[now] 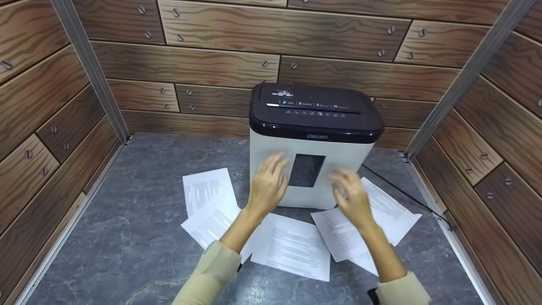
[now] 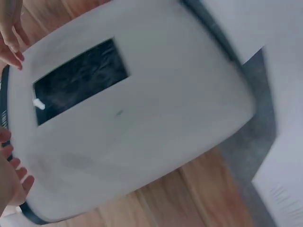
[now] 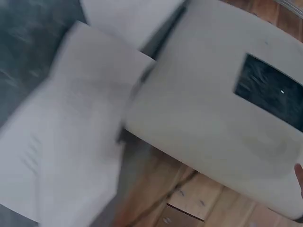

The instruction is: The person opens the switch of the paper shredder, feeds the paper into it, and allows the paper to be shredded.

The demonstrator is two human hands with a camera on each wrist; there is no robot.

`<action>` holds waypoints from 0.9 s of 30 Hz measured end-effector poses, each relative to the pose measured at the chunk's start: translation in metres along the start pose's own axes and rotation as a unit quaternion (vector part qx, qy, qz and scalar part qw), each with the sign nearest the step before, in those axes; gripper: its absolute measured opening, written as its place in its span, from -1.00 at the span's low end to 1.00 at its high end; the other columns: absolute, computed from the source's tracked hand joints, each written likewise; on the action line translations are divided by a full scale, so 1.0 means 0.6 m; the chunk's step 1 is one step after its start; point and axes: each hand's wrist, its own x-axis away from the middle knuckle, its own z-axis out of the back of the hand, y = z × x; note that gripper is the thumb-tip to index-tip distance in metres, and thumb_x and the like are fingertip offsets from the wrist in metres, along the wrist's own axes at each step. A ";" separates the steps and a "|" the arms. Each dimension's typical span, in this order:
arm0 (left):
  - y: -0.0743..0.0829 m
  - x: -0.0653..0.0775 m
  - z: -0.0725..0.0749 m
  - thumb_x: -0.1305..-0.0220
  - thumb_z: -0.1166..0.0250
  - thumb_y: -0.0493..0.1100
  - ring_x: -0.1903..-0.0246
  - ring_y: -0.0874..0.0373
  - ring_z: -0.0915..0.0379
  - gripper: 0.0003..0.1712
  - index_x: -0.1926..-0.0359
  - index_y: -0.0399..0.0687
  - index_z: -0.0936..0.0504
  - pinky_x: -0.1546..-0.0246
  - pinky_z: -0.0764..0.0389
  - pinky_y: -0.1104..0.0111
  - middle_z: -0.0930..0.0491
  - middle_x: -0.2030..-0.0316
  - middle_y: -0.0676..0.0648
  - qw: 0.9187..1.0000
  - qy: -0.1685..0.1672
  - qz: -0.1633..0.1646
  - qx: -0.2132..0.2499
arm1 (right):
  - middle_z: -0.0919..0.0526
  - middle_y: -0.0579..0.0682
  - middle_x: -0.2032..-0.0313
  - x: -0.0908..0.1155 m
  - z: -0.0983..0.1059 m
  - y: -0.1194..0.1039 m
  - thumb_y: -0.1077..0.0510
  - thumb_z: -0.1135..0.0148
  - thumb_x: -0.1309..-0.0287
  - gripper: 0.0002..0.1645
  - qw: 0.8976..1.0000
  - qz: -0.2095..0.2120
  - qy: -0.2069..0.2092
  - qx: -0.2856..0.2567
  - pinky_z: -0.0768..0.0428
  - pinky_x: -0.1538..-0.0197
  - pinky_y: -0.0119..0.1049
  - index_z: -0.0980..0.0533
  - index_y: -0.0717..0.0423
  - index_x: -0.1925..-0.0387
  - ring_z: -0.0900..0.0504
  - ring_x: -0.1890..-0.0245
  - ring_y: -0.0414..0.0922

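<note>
A white paper shredder (image 1: pixel 347 154) with a black top (image 1: pixel 313 108) and a dark front window (image 1: pixel 308 170) stands upright at the back. My left hand (image 1: pixel 266 182) hovers before its front, left of the window, fingers mostly extended. To the right of the window, my right hand (image 1: pixel 350 197) is raised with loosely bent fingers. Both hands are blurred and hold nothing; whether either touches the shredder, I cannot tell. In the left wrist view, the shredder's pale front (image 2: pixel 165 94) fills the middle, with a hand (image 2: pixel 12 177) at the lower left. A fingertip (image 3: pixel 299 174) shows at the right wrist view's edge.
Printed sheets lie in front of the shredder: a middle sheet (image 1: pixel 296 250), left sheets (image 1: pixel 205 190) and right sheets (image 1: pixel 338 233), some overlapping. A black cord (image 1: pixel 398 189) runs rightward from behind the shredder. Wood-patterned walls (image 1: pixel 220 67) enclose the grey marbled surface (image 1: pixel 127 220).
</note>
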 end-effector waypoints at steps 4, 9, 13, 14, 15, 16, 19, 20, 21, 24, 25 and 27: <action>0.000 0.060 -0.026 -0.08 -0.24 -0.30 0.21 0.09 -0.51 -0.81 0.22 -0.12 -0.63 0.22 -0.53 0.34 -0.60 0.24 -0.02 0.994 -0.103 0.018 0.004 | -0.58 0.13 0.13 0.059 -0.046 0.002 0.44 -0.28 0.17 -0.69 0.994 0.005 -0.105 0.009 -0.48 0.05 -0.06 -0.59 0.20 0.28 -0.51 0.10 0.09; 0.005 0.116 -0.054 -0.11 -0.29 -0.19 0.18 0.08 -0.52 -0.76 0.15 -0.09 -0.64 0.23 -0.55 0.32 -0.61 0.19 -0.02 0.941 -0.333 0.062 0.007 | -0.55 0.13 0.11 0.118 -0.085 0.003 0.28 -0.36 0.11 -0.64 0.961 -0.069 -0.266 0.042 -0.48 0.06 0.00 -0.56 0.20 0.17 -0.50 0.09 0.12; 0.022 0.143 -0.080 -0.08 -0.34 -0.06 -0.02 0.01 -0.40 -0.55 -0.02 -0.05 -0.56 0.04 -0.48 0.25 -0.50 -0.02 -0.05 0.884 -0.462 0.069 0.003 | -0.47 0.26 0.03 0.152 -0.091 0.007 0.21 -0.40 0.16 -0.44 0.918 -0.165 -0.334 0.133 -0.48 0.13 0.13 -0.47 0.29 0.04 -0.44 0.04 0.25; 0.027 0.148 -0.087 -0.07 -0.35 -0.04 -0.06 0.00 -0.37 -0.52 -0.04 -0.03 -0.54 0.02 -0.46 0.24 -0.47 -0.06 -0.05 0.876 -0.477 0.068 0.000 | -0.45 0.29 0.03 0.159 -0.091 0.007 0.20 -0.40 0.18 -0.39 0.908 -0.185 -0.342 0.154 -0.49 0.17 0.15 -0.45 0.32 0.01 -0.43 0.05 0.28; 0.032 0.152 -0.093 -0.06 -0.36 -0.03 -0.08 0.00 -0.35 -0.49 -0.06 -0.03 -0.54 0.00 -0.45 0.24 -0.46 -0.08 -0.05 0.872 -0.484 0.066 -0.001 | -0.44 0.32 0.03 0.165 -0.091 0.008 0.20 -0.40 0.19 -0.35 0.899 -0.203 -0.347 0.171 -0.49 0.20 0.16 -0.42 0.35 -0.01 -0.43 0.08 0.30; 0.038 0.154 -0.099 -0.05 -0.36 -0.02 -0.09 0.00 -0.34 -0.48 -0.06 -0.02 -0.53 -0.01 -0.44 0.25 -0.45 -0.09 -0.05 0.870 -0.488 0.066 -0.001 | -0.43 0.35 0.05 0.170 -0.090 0.009 0.20 -0.39 0.19 -0.33 0.892 -0.220 -0.349 0.183 -0.50 0.24 0.16 -0.40 0.37 -0.02 -0.44 0.11 0.32; 0.054 0.156 -0.112 -0.05 -0.36 0.00 -0.10 0.04 -0.32 -0.47 -0.07 -0.02 -0.53 0.00 -0.44 0.27 -0.44 -0.10 -0.05 0.872 -0.485 0.072 -0.001 | -0.46 0.36 0.14 0.179 -0.088 0.011 0.22 -0.36 0.20 -0.35 0.885 -0.251 -0.342 0.192 -0.53 0.34 0.13 -0.38 0.41 0.01 -0.48 0.23 0.32; 0.057 0.156 -0.116 -0.06 -0.35 0.00 -0.10 0.06 -0.32 -0.48 -0.07 -0.03 -0.53 0.00 -0.44 0.27 -0.44 -0.09 -0.05 0.873 -0.482 0.077 0.002 | -0.48 0.35 0.18 0.180 -0.087 0.011 0.24 -0.35 0.20 -0.39 0.886 -0.257 -0.337 0.189 -0.53 0.36 0.11 -0.40 0.41 0.03 -0.50 0.26 0.30; 0.060 0.156 -0.118 -0.07 -0.35 0.01 -0.10 0.06 -0.32 -0.48 -0.07 -0.03 -0.53 0.00 -0.44 0.27 -0.44 -0.09 -0.05 0.874 -0.479 0.085 0.007 | -0.50 0.34 0.23 0.180 -0.087 0.011 0.26 -0.33 0.19 -0.44 0.889 -0.259 -0.330 0.185 -0.53 0.37 0.10 -0.42 0.41 0.07 -0.52 0.30 0.29; 0.064 0.154 -0.123 -0.09 -0.34 0.01 -0.11 0.07 -0.31 -0.46 -0.09 -0.07 -0.51 -0.03 -0.41 0.29 -0.43 -0.09 -0.07 0.873 -0.469 0.124 0.045 | -0.58 0.30 0.38 0.174 -0.080 0.011 0.35 -0.25 0.20 -0.64 0.905 -0.249 -0.294 0.182 -0.53 0.47 0.06 -0.50 0.38 0.23 -0.56 0.44 0.25; 0.064 0.153 -0.124 -0.10 -0.33 0.00 -0.12 0.06 -0.30 -0.45 -0.10 -0.09 -0.49 -0.05 -0.40 0.29 -0.43 -0.10 -0.08 0.871 -0.466 0.142 0.067 | -0.59 0.29 0.44 0.170 -0.076 0.009 0.38 -0.23 0.21 -0.70 0.912 -0.242 -0.275 0.185 -0.52 0.52 0.05 -0.52 0.36 0.28 -0.57 0.50 0.24; 0.062 0.150 -0.124 -0.11 -0.32 -0.03 -0.13 0.04 -0.29 -0.43 -0.12 -0.16 -0.46 -0.09 -0.36 0.30 -0.42 -0.11 -0.12 0.865 -0.454 0.177 0.115 | -0.59 0.27 0.55 0.160 -0.064 0.005 0.42 -0.19 0.21 -0.78 0.927 -0.223 -0.231 0.194 -0.49 0.62 0.04 -0.55 0.32 0.38 -0.55 0.61 0.22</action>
